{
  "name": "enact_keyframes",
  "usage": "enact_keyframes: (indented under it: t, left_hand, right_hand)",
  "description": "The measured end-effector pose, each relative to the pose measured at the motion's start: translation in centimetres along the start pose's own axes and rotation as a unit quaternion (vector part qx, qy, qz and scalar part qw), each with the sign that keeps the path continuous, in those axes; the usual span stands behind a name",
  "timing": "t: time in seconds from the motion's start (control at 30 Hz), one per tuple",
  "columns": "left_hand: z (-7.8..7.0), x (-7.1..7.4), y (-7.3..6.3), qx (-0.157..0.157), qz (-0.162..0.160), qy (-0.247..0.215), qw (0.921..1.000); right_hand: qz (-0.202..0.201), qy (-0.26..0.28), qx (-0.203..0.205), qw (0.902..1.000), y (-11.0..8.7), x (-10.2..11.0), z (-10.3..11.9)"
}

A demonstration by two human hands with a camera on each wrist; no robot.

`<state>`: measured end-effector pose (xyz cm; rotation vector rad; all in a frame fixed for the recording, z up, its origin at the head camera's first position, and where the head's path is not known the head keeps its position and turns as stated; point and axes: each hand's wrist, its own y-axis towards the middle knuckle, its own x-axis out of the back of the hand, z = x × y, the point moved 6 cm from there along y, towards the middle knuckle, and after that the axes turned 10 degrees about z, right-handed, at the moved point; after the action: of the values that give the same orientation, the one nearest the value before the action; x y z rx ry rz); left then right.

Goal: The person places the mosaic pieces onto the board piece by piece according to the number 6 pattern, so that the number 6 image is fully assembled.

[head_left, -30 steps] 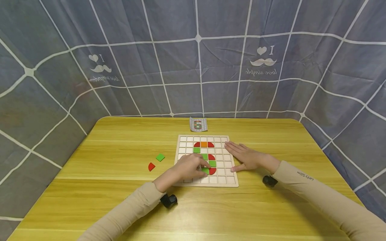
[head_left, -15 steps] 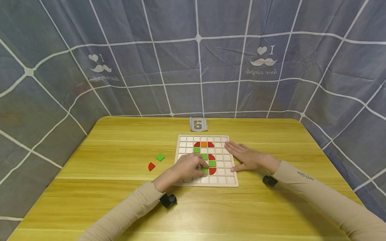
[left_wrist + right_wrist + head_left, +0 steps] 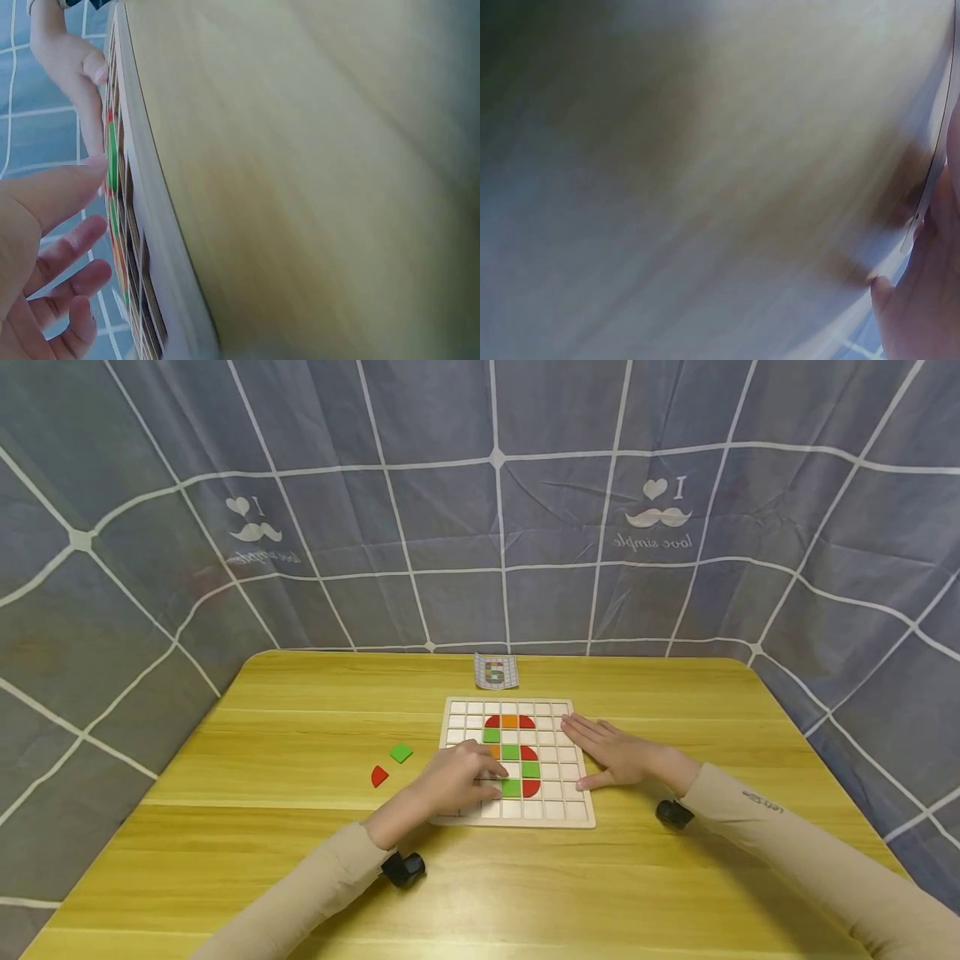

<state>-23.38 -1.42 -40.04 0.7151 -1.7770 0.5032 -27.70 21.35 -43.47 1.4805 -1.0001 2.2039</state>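
Observation:
A pale wooden grid board lies on the table, with red, orange and green pieces set in its squares. Over the board's left part hovers my left hand, thumb and fingers apart and slightly bent, nothing between them; it hides some squares. The left wrist view shows the left hand with the same gap, beside the board's edge. My right hand lies with straight fingers along the board's right edge. Left of the board are a loose green square and a red quarter-circle.
Behind the board lies a small pattern card with a coloured figure on a grid. The wooden table is backed by a grey-blue curtain with white lines.
My left hand has drawn back a little to the left from the red and green pieces, uncovering an orange piece. The right hand stays at the board's edge.

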Motion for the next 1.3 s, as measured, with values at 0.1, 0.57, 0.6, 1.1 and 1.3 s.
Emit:
enact_keyframes:
  t: [0.1,0.57,0.6,1.1,1.3]
  left_hand:
    - [0.8,0.5,-0.9,0.009,-0.016,-0.01,0.9998]
    - [5.7,2.2,-6.4,0.107,-0.075,-0.025,0.9911]
    - [6.0,2.4,-6.8,0.11,-0.078,-0.029,0.9904]
    - [11.3,3.4,-12.3,0.114,-0.034,-0.084,0.9894]
    - [12.1,2.9,-12.8,0.115,0.003,-0.089,0.9894]
  right_hand:
    - [-0.001,-0.004,-0.001,1.0,0.0,-0.1,-0.1]
    - [0.0,-0.001,0.0,1.0,-0.3,-0.4,0.1]
    - [0.001,0.0,0.0,1.0,-0.3,-0.5,0.1]
    - [0.0,0.01,-0.006,0.9999,-0.1,-0.2,-0.1]
    - [0.003,0.017,-0.005,0.9998,-0.1,0.0,0.1]
